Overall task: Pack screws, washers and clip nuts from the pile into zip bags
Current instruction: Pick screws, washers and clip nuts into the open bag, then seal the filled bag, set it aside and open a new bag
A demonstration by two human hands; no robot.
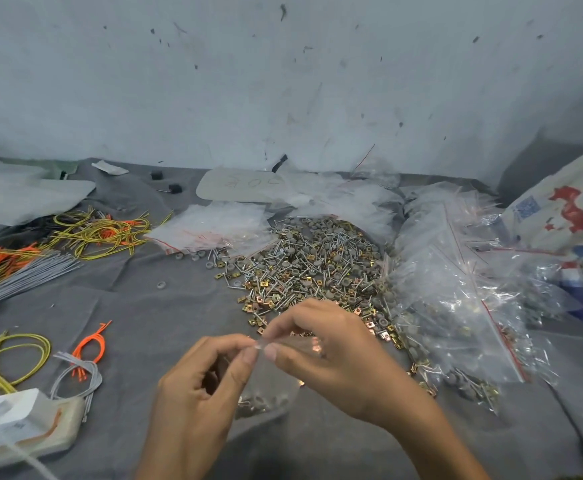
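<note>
The cloth-covered tabletop (137,306) carries everything. On the right slumps a heap of filled bags (456,289), which I judge slick and prone to slide. The pile (311,265) of screws, washers and clip nuts lies in the middle, just beyond the hands. Its pieces are small, hard and loose, best pinched a few at a time. Empty zip bags (214,226) lie at its left edge, thin and light.

The zip bag (266,386) in work hangs between the hands, with parts weighing down its bottom. Its film looks limp, so I would hold it by the stiffer zip strip. The left hand (196,386) and right hand (338,344) both pinch that top edge, thumb against forefinger.

The fingers cover the strip, so I cannot tell whether it is sealed. The contents are blurred.
</note>
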